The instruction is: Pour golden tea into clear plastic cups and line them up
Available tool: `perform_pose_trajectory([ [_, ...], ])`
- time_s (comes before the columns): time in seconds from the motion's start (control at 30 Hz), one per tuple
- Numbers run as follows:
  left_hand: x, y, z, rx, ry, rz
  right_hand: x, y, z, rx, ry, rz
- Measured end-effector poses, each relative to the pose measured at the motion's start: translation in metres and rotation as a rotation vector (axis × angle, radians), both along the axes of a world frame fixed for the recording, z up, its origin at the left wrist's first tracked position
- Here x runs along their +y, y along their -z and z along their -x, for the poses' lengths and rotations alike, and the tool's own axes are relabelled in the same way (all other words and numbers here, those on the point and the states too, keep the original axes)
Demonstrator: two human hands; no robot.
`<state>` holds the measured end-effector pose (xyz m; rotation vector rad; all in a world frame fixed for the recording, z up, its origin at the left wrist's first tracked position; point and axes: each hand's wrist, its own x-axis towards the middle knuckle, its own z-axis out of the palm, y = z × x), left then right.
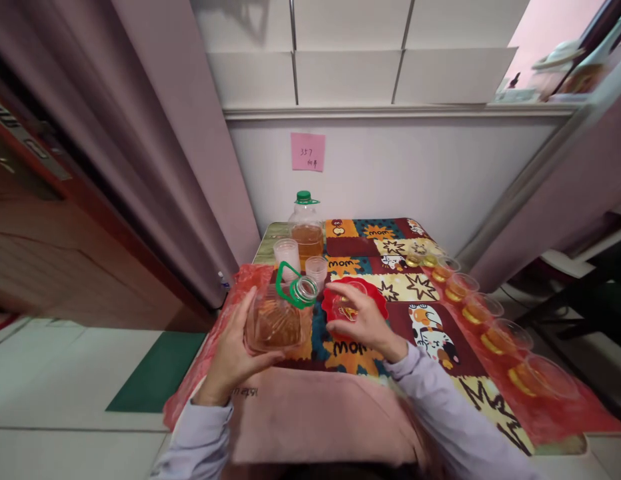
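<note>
My left hand (235,353) grips a clear plastic jug (280,323) by its side. The jug is partly filled with amber liquid, and its uncapped mouth and green handle (281,275) lean to the right. My right hand (363,323) is curved, with thumb and fingers apart. Behind those fingers is a clear cup (347,310) with a little yellow liquid, partly hidden; whether the hand touches it I cannot tell. This cup stands on a red scalloped dish (379,303). Two stacks of clear cups, a taller one (287,257) and a shorter one (316,270), stand just beyond the jug.
A second jug (306,237) with a green cap stands at the table's back. Several cups of yellow liquid (500,340) line the right edge on red plastic sheeting (565,417). Patterned mats (410,320) cover the table. A pink note (308,152) is on the wall.
</note>
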<state>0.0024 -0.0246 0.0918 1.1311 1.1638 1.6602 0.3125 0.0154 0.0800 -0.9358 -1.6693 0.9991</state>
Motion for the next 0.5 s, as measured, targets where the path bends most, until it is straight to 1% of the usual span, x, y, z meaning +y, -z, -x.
perform_pose_trajectory([
  [0.07, -0.001, -0.001, -0.004, 0.078, 0.040, 0.023, 0.017, 0.002, -0.028, -0.207, 0.208, -0.098],
  [0.13, -0.002, -0.001, -0.007, 0.122, 0.066, 0.032, 0.032, 0.005, -0.048, -0.464, 0.309, -0.148],
  [0.2, -0.001, 0.000, -0.007, 0.121, 0.059, 0.024, 0.042, 0.008, -0.056, -0.673, 0.326, -0.143],
  [0.27, 0.000, 0.004, -0.003, 0.117, 0.052, 0.030, 0.046, 0.010, -0.055, -0.813, 0.317, -0.090],
  [0.4, 0.003, 0.012, 0.007, 0.049, 0.072, 0.059, 0.046, 0.006, -0.038, -0.996, 0.314, 0.046],
  [0.5, 0.003, 0.015, 0.009, -0.015, 0.059, 0.026, 0.048, -0.001, -0.029, -1.080, 0.307, 0.087],
])
